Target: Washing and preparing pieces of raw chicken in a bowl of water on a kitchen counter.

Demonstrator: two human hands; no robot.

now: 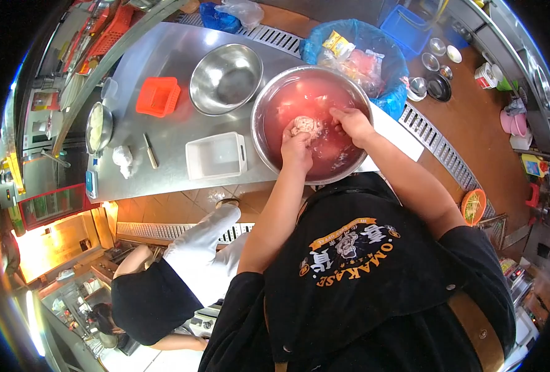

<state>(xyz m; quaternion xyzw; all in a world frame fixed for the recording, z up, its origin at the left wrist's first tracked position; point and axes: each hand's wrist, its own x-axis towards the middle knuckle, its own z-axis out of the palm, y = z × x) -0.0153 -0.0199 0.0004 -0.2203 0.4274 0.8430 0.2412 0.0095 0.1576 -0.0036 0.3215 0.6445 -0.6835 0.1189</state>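
In my left hand point(298, 146) rests a pale, folded piece of offal that looks like an animal brain point(307, 124). It sits at the surface of reddish water point(321, 158) in a large steel bowl point(257, 135). My right hand point(354, 124) is over the right half of the same bowl, its fingers bent together near the water. Whether anything is pinched in its fingertips is too small to tell. More pale pieces point(321, 100) show dimly under the water. A second steel bowl point(228, 79), with nothing visible inside, stands to the left.
On the steel table point(172, 135) are a white plastic tub point(215, 156), an orange basket point(158, 96), a knife point(150, 151) and a bowl of pale pieces point(99, 128). A blue-lined waste bin point(398, 74) stands behind the bowl. Another person point(154, 297) bends at the lower left.
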